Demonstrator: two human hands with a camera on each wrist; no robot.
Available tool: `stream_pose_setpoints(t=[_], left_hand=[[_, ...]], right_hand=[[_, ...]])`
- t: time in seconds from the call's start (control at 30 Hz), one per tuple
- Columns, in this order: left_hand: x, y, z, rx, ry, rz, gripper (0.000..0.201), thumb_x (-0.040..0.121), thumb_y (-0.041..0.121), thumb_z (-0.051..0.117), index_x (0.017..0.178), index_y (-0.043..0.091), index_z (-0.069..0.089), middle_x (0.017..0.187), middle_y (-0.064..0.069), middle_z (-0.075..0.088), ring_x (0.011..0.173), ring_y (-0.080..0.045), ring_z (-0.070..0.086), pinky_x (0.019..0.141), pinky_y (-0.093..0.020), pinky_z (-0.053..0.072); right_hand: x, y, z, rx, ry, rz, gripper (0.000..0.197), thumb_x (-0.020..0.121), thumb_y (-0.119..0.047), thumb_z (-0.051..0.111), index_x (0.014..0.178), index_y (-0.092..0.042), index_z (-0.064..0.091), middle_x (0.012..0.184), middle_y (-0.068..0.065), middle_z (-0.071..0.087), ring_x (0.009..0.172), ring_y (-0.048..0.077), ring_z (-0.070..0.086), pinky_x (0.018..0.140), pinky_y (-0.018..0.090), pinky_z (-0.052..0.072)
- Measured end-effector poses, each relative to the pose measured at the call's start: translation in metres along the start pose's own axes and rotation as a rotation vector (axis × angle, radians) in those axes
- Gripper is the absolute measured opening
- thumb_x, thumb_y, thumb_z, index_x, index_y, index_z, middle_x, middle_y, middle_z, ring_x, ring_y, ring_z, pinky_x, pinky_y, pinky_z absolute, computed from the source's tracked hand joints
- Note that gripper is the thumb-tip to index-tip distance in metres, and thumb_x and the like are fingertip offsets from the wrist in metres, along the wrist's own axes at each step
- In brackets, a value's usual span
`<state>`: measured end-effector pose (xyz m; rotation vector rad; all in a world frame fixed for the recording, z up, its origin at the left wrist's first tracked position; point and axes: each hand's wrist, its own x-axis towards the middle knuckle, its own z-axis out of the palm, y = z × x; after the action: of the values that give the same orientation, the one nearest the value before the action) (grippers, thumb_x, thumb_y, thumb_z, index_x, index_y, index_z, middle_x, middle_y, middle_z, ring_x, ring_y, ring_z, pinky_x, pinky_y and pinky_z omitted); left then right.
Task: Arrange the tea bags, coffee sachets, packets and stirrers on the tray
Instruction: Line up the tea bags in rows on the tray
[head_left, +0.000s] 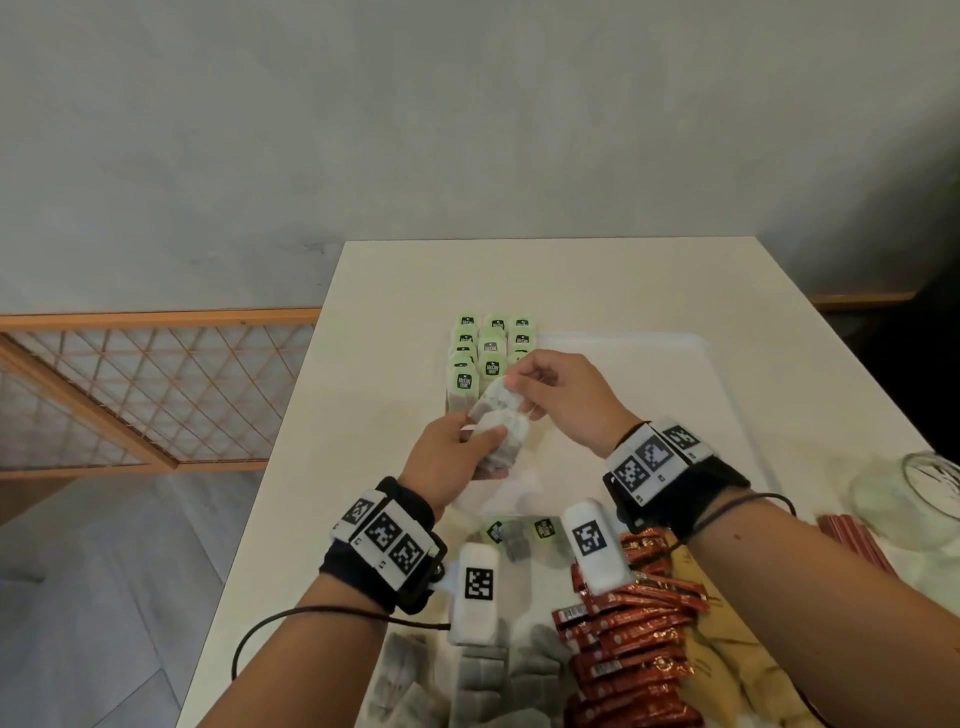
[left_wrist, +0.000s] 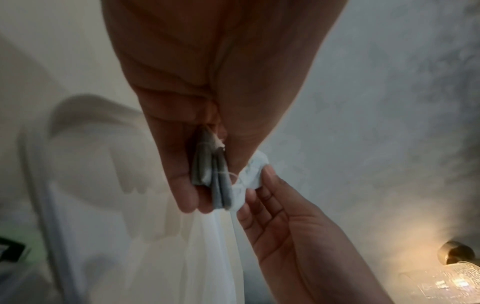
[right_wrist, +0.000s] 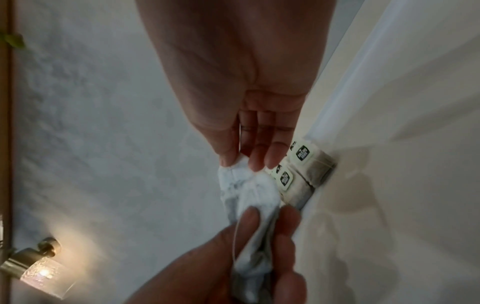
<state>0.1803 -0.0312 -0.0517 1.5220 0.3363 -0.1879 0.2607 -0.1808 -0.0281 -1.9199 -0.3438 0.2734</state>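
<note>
Head view showed the left hand (head_left: 447, 457) gripping a stack of tea bags (head_left: 498, 436) while the right hand (head_left: 561, 395) pinched the top one, probably for the rows (head_left: 491, 348) at twelve o'clock on the tray (head_left: 675, 364).

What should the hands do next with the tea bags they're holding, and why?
Probably the right hand peels one grey tea bag off the bunch the left hand grips, then lays it by the green-tagged rows on the white tray, since it already pinches that bag's top.

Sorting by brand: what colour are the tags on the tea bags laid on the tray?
Pale green tags with a black logo; clearest in the head view.
</note>
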Motion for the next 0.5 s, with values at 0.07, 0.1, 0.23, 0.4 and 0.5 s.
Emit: stream_pose_setpoints(t=[0.07,0.1,0.23,0.4,0.5], left_hand=[[-0.004,-0.002,0.003,0.017,-0.025,-0.022,0.020,0.095,0.009,0.061,0.113,0.002,0.062,0.094,-0.020,0.071,0.075,-0.025,0.069,0.069,-0.033,0.062],[-0.007,-0.003,0.004,0.042,-0.017,-0.019,0.017,0.095,0.009,0.061,0.110,0.001,0.063,0.093,-0.021,0.071,0.073,-0.024,0.069,0.069,-0.032,0.062],[-0.011,0.000,0.006,0.145,0.158,0.045,0.006,0.093,0.011,0.063,0.091,0.006,0.066,0.091,-0.019,0.071,0.066,-0.019,0.066,0.064,-0.027,0.059],[-0.012,0.019,0.016,0.444,0.331,0.325,0.007,0.091,0.020,0.063,0.085,0.019,0.059,0.078,0.003,0.069,0.071,-0.015,0.064,0.068,-0.029,0.052],[-0.021,0.020,0.031,0.659,0.276,0.408,0.007,0.094,0.027,0.059,0.089,0.023,0.057,0.075,0.009,0.067,0.066,-0.009,0.058,0.061,-0.023,0.041]], right_hand=[[-0.007,-0.001,-0.007,0.004,0.040,0.019,0.006,0.091,-0.014,0.065,0.089,-0.010,0.068,0.072,0.002,0.065,0.059,0.010,0.062,0.063,0.030,0.056],[-0.010,-0.002,-0.011,0.004,0.067,0.029,0.007,0.091,-0.014,0.065,0.089,-0.008,0.068,0.072,0.004,0.066,0.058,0.011,0.063,0.063,0.030,0.057],[-0.028,0.000,-0.021,0.008,0.147,0.094,0.013,0.091,-0.016,0.065,0.088,-0.003,0.064,0.071,0.013,0.071,0.061,0.026,0.070,0.066,0.032,0.059],[-0.047,0.000,-0.016,0.059,0.101,0.191,0.017,0.091,-0.014,0.062,0.086,0.002,0.059,0.061,0.015,0.068,0.055,0.029,0.068,0.064,0.040,0.061],[-0.053,-0.007,-0.013,0.164,0.082,0.221,0.011,0.091,-0.009,0.058,0.084,-0.002,0.054,0.062,0.020,0.067,0.054,0.029,0.066,0.058,0.037,0.059]])
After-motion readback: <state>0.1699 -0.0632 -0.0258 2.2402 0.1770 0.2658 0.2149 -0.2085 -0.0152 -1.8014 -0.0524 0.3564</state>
